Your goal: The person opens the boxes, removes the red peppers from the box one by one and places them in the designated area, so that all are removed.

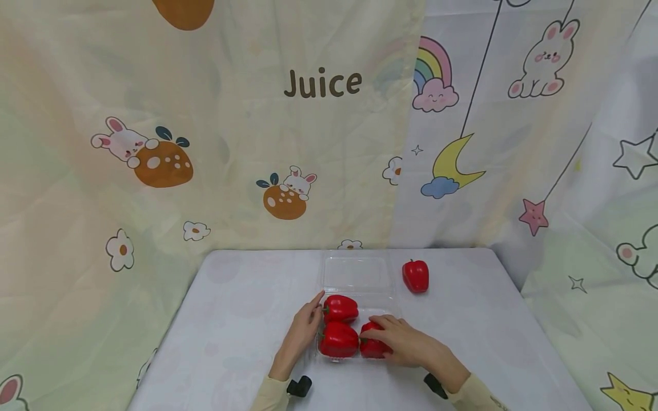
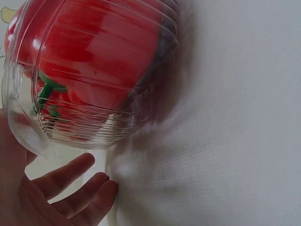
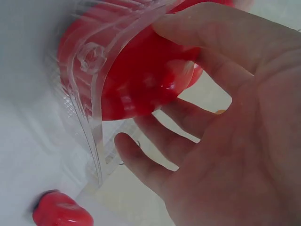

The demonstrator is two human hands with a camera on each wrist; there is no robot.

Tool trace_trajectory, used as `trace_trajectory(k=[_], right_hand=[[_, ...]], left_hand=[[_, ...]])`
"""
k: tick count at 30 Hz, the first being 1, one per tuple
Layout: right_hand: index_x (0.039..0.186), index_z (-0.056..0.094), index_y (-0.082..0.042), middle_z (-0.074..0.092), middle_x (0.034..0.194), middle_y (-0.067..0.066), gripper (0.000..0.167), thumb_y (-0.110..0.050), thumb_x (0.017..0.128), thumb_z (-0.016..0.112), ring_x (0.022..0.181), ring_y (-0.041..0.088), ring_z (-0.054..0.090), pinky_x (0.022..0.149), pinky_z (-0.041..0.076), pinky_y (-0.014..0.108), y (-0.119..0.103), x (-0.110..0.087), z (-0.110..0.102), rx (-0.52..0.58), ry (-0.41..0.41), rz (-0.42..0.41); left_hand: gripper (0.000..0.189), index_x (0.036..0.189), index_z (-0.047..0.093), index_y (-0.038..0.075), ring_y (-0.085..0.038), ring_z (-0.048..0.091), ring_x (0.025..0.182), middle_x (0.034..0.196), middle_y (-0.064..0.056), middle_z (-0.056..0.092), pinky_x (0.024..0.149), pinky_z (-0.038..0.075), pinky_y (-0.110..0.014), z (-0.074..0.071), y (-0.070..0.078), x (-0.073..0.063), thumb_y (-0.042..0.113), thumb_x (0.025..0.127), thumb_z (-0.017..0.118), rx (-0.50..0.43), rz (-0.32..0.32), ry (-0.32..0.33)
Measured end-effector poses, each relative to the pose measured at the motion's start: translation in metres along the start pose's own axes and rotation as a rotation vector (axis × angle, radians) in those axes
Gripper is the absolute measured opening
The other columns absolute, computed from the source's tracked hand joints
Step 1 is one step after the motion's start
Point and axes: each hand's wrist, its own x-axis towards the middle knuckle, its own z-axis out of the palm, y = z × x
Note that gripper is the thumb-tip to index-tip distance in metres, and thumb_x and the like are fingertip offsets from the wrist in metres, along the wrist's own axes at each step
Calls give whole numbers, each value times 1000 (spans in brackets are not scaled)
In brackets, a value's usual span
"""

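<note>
A clear plastic clamshell container [image 1: 377,302] lies with its lid raised away at the far side. Two red bell peppers sit in its left half, a rear one [image 1: 341,309] and a front one [image 1: 338,340]. At the front right corner, my right hand [image 1: 406,342] holds another red bell pepper [image 3: 141,80], fingers curved over it and thumb near the container's rim. My left hand [image 1: 304,322] rests at the container's left edge, its fingers [image 2: 70,174] loosely extended beside the clear wall [image 2: 89,134]. The left thumb tip is hidden.
Behind and to the right of the container, one more red bell pepper [image 1: 415,276] stands on the white-covered table [image 1: 247,308]. The flat clear lid [image 1: 357,273] reaches toward the table's back edge. A printed curtain [image 1: 329,142] hangs behind.
</note>
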Motion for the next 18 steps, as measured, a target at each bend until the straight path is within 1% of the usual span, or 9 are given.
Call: trace_trajectory(k=[3,5,11,15,18], right_hand=[[135,61,-28,51,143,11,71,-13,71,89,133,33,45,100,45,69,1,1,-1,-3,4,5],[136,61,-27,52,143,12,71,-12,72,89,132,33,45,99,45,69,1,2,-1,-3,6,6],[135,61,-27,53,139,11,69,-13,73,88,130,32,47,97,48,66,3,4,0,-11,20,-1],[135,60,-27,55,135,8,67,-16,74,88,126,28,49,95,52,59,5,6,1,-38,39,-13],[135,60,-27,56,132,6,67,-18,74,88,124,26,51,93,56,53,6,6,2,-55,55,-23]], left_hand=[[48,154,42,27,-11,56,95,118,-4,66,90,56,-35,0,0,0,26,107,48,-1,1,2],[48,154,41,27,-11,57,96,119,-5,66,91,56,-35,0,1,0,27,107,48,2,-1,1],[48,154,42,26,-11,55,91,113,-3,65,82,54,-26,0,2,0,26,107,48,7,-3,3],[48,154,42,27,-11,54,89,111,-2,65,79,53,-22,0,2,0,26,107,48,10,-13,-1],[48,154,42,26,-11,54,88,110,-2,65,77,53,-22,0,1,1,25,107,49,10,-11,-3]])
